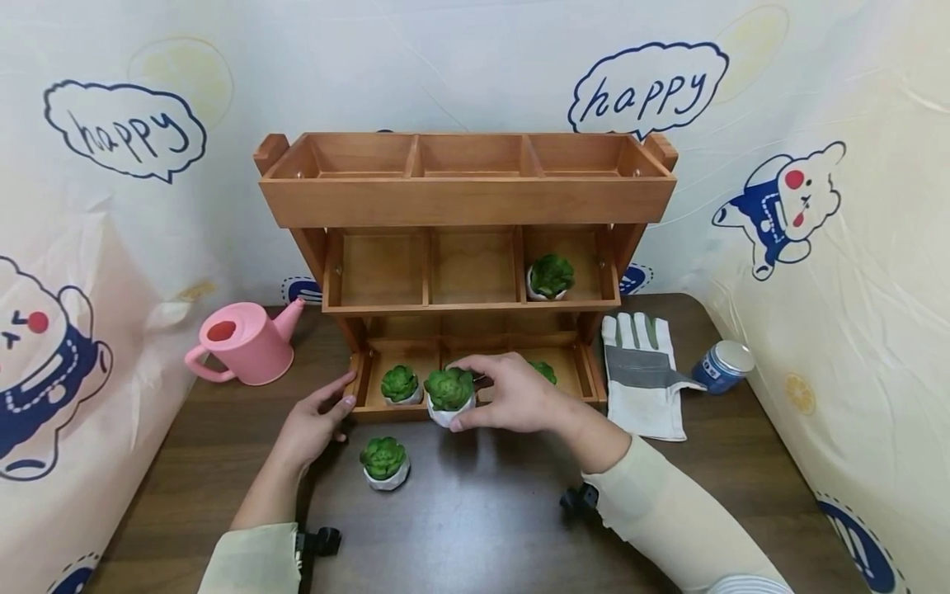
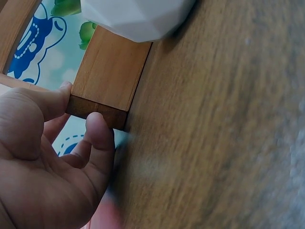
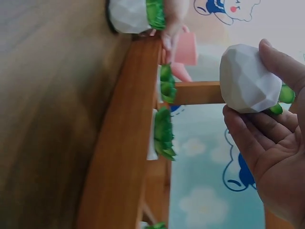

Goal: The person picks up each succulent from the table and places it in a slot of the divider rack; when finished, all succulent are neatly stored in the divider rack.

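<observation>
My right hand [image 1: 512,392] pinches a small potted succulent [image 1: 450,392] between thumb and fingers, over the front edge of the lowest tier. The faceted white pot [image 3: 250,78] shows in the right wrist view. With thumb and fingers my left hand [image 1: 315,421] grips the left front corner of the wooden three-tier shelf [image 1: 467,202]; the left wrist view shows that wooden corner [image 2: 97,107]. One succulent [image 1: 401,384] sits in the lowest tier's left part, and another [image 1: 544,371] is partly hidden behind my right hand. A further succulent [image 1: 384,464] stands on the table before the shelf.
One succulent [image 1: 550,277] occupies the middle tier's right compartment. A pink watering can [image 1: 252,346] stands left of the shelf. To the right lie a pair of grey-white gloves [image 1: 646,375] and a blue can [image 1: 723,366]. Printed cloth hangs behind and beside the table [image 1: 475,528].
</observation>
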The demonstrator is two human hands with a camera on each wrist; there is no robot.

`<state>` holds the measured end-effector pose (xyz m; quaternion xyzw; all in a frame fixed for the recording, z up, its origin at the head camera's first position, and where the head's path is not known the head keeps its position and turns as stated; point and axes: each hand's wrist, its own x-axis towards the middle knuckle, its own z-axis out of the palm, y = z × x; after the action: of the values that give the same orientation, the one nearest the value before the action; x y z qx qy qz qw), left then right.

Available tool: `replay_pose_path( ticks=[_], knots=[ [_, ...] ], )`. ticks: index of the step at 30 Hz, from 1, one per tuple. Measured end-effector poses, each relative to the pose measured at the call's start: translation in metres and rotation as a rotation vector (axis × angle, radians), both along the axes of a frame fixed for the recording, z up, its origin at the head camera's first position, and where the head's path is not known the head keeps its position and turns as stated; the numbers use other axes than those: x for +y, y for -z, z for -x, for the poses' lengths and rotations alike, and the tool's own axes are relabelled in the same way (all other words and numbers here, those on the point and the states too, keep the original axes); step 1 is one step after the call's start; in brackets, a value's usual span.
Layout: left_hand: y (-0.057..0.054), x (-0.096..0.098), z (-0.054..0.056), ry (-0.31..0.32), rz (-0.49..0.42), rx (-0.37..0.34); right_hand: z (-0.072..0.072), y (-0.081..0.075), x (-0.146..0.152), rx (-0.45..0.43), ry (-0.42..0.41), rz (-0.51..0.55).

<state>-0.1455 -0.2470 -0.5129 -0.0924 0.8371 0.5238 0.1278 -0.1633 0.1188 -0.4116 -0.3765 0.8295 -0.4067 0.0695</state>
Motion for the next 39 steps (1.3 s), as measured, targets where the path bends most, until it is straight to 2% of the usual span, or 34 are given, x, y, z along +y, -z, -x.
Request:
replay_pose_path(
  ticks=[5,19,29,34,39],
  knots=[
    [0.0,0.0,0.001,-0.004,0.006,0.0,0.005,-0.014,0.0,0.039,0.021,0.012],
    [0.0,0.001,0.0,-0.012,0.002,-0.005,0.01,-0.045,0.007,0.061,0.104,0.098],
    [0.0,0.001,0.0,-0.015,0.009,-0.007,0.019,-0.069,0.005,0.131,0.101,0.149],
    [-0.001,0.002,0.0,-0.018,0.014,-0.015,0.026,-0.076,0.003,0.13,0.126,0.173],
    [-0.001,0.001,0.001,-0.011,0.015,-0.02,0.032,-0.078,0.002,0.111,0.194,0.195]
  ],
)
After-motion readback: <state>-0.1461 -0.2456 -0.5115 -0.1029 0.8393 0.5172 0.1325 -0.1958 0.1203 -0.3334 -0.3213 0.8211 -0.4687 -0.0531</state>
